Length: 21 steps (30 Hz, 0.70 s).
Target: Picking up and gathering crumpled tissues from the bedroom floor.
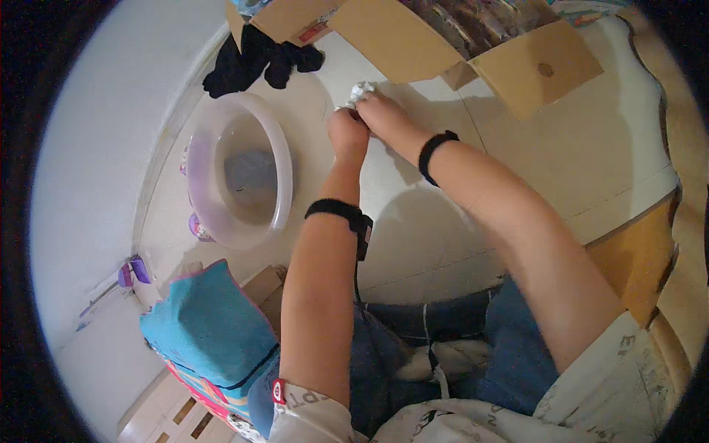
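Both hands are together over the pale floor, ahead of me. My left hand (pixel 349 133) has its fingers curled around part of a small crumpled white item (pixel 363 89), which could be cloth or thin plastic. Right beside it, my right hand (pixel 383 113) grips the same white material, which shows past the fingers of both hands. Much of the item is hidden by the knuckles, so I cannot tell whether it is one piece or two. Black straps circle both wrists, and a small box with a cable is fixed to the left one.
A round lilac tub (pixel 283 160) stands left of my hands, a grey patch showing inside. Black fabric items (pixel 279 58) lie beyond it. Open cardboard boxes (pixel 399 41) take up the far side, one holding packed items. Turquoise cloth (pixel 216 326) lies near my left; a wooden panel (pixel 631 255) is right.
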Motion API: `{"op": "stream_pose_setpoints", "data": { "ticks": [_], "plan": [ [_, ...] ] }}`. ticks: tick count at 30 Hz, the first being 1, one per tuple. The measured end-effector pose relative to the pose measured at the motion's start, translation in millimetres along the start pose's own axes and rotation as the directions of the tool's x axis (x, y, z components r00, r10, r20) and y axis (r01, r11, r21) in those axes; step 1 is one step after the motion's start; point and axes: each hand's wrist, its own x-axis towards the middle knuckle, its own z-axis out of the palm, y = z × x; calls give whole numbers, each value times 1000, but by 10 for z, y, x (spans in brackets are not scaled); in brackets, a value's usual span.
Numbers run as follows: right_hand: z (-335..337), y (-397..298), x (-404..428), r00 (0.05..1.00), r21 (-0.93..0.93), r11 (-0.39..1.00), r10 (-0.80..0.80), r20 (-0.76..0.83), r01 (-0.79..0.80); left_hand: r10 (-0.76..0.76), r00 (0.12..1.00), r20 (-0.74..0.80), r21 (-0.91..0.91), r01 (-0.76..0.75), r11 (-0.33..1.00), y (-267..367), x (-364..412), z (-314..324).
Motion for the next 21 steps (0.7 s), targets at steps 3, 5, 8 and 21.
{"op": "stream_pose_setpoints", "data": {
  "ticks": [3,5,8,21],
  "plan": [
    [-302,-305,-302,979,-23,979,-201,35,202,-90,994,67,-97,96,991,-125,-250,-252],
    [-502,-233,-579,970,-14,971,-238,57,239,-74,995,70,-66,78,995,78,-517,-246],
    [-723,-137,-1058,958,-4,962,-271,93,273,-68,994,81,-71,74,995,339,-956,-177],
    [-694,461,-1809,982,-69,997,-7,189,20,-84,985,150,-256,121,959,691,-1670,508]
  ]
}}
